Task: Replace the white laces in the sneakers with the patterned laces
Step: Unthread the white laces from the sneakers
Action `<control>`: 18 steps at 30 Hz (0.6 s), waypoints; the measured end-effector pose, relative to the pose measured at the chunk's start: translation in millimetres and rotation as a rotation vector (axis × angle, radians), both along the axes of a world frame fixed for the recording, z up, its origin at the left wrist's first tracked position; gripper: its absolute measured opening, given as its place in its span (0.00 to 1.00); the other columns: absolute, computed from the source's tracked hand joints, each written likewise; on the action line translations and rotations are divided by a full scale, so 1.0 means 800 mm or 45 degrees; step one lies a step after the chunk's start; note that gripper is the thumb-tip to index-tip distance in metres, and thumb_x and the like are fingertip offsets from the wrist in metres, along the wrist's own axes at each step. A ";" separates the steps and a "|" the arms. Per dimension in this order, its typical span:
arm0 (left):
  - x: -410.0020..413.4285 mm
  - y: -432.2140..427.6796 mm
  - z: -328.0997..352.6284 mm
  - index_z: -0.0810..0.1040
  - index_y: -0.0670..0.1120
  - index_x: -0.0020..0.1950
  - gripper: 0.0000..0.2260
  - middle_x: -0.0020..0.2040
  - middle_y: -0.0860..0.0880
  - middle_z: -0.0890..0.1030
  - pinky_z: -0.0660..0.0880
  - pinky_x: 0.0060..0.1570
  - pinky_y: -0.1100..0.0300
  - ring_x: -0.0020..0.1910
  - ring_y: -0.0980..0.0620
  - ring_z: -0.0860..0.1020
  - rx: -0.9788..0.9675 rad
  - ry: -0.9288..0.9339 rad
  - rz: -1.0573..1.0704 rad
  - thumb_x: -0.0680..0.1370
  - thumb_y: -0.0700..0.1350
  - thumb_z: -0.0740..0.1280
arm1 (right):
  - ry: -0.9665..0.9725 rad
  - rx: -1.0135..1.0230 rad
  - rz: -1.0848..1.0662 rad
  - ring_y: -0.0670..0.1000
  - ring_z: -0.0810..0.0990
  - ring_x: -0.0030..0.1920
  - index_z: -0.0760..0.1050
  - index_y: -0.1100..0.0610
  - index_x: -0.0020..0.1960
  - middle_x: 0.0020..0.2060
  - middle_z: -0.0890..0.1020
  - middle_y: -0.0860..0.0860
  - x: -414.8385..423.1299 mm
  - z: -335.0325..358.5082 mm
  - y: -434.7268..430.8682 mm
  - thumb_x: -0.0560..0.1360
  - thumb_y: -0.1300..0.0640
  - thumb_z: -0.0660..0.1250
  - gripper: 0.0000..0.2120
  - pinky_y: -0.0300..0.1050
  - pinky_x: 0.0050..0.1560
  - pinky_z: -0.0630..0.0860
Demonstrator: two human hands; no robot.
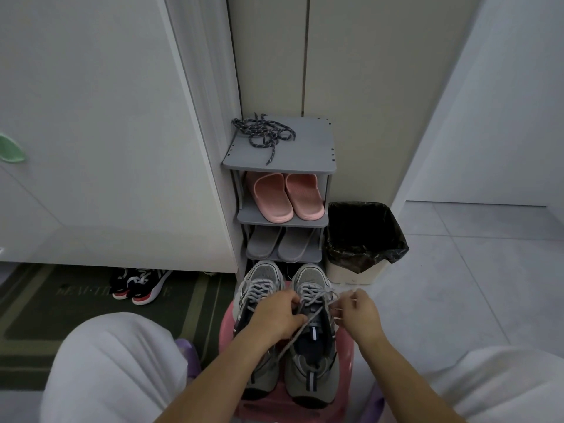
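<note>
Two grey sneakers [311, 355] stand side by side, toes away from the person, on a pink stool [225, 328] between the knees. Both carry white laces [300, 331]. The left hand [274, 315] rests on the right-side shoe, fingers curled around a lace strand. The right hand [357, 315] pinches a lace beside the same shoe's eyelets. The patterned laces [262, 134] lie in a loose tangle on top of the grey shoe rack [305, 148] beyond, above pink slippers [287, 196]. A lined bin [363, 239] stands just beside the rack
</note>
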State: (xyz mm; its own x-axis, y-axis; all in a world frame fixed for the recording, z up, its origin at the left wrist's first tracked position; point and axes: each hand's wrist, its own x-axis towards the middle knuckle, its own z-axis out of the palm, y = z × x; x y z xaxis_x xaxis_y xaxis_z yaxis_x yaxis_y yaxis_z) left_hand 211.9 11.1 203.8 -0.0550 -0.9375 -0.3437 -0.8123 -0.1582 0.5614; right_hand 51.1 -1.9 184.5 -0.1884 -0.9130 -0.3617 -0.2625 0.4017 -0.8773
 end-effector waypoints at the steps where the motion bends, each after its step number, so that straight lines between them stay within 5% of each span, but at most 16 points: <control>1: 0.000 0.000 0.000 0.75 0.48 0.61 0.16 0.58 0.50 0.79 0.73 0.60 0.55 0.57 0.52 0.77 0.000 0.002 -0.003 0.74 0.49 0.70 | -0.126 0.025 -0.126 0.56 0.81 0.38 0.68 0.64 0.48 0.39 0.81 0.59 -0.002 0.000 -0.002 0.81 0.59 0.54 0.09 0.52 0.41 0.79; 3: 0.000 0.000 0.000 0.75 0.48 0.61 0.16 0.58 0.50 0.79 0.73 0.60 0.55 0.57 0.52 0.77 -0.005 0.001 -0.003 0.74 0.49 0.69 | -0.153 -0.003 -0.199 0.53 0.81 0.37 0.69 0.65 0.49 0.37 0.81 0.56 -0.005 -0.001 -0.002 0.81 0.57 0.55 0.11 0.50 0.41 0.78; 7: -0.001 0.000 0.000 0.75 0.47 0.61 0.16 0.57 0.50 0.79 0.73 0.60 0.55 0.57 0.52 0.77 -0.018 -0.024 -0.002 0.74 0.50 0.70 | 0.237 -0.093 0.238 0.46 0.76 0.32 0.73 0.55 0.35 0.30 0.78 0.48 0.004 -0.001 0.010 0.75 0.53 0.68 0.12 0.37 0.35 0.73; 11: 0.000 -0.001 0.000 0.75 0.47 0.61 0.17 0.58 0.50 0.79 0.73 0.61 0.55 0.58 0.52 0.77 0.012 -0.004 -0.002 0.74 0.50 0.70 | 0.108 -0.070 0.076 0.53 0.81 0.37 0.69 0.59 0.40 0.33 0.80 0.53 0.003 -0.008 0.001 0.80 0.57 0.59 0.10 0.52 0.44 0.80; 14: 0.003 -0.002 0.000 0.75 0.47 0.61 0.17 0.59 0.50 0.79 0.73 0.61 0.57 0.58 0.52 0.76 0.043 0.033 0.010 0.74 0.49 0.70 | -0.169 -0.026 -0.089 0.54 0.81 0.35 0.65 0.59 0.41 0.34 0.81 0.56 0.002 -0.002 0.000 0.82 0.59 0.53 0.11 0.49 0.38 0.79; 18: 0.003 -0.003 0.001 0.74 0.48 0.62 0.17 0.59 0.51 0.78 0.72 0.61 0.57 0.58 0.52 0.76 0.040 0.012 0.003 0.74 0.50 0.70 | 0.083 -0.023 0.235 0.52 0.80 0.38 0.73 0.57 0.38 0.35 0.81 0.53 0.001 0.000 0.005 0.75 0.56 0.68 0.09 0.49 0.44 0.78</control>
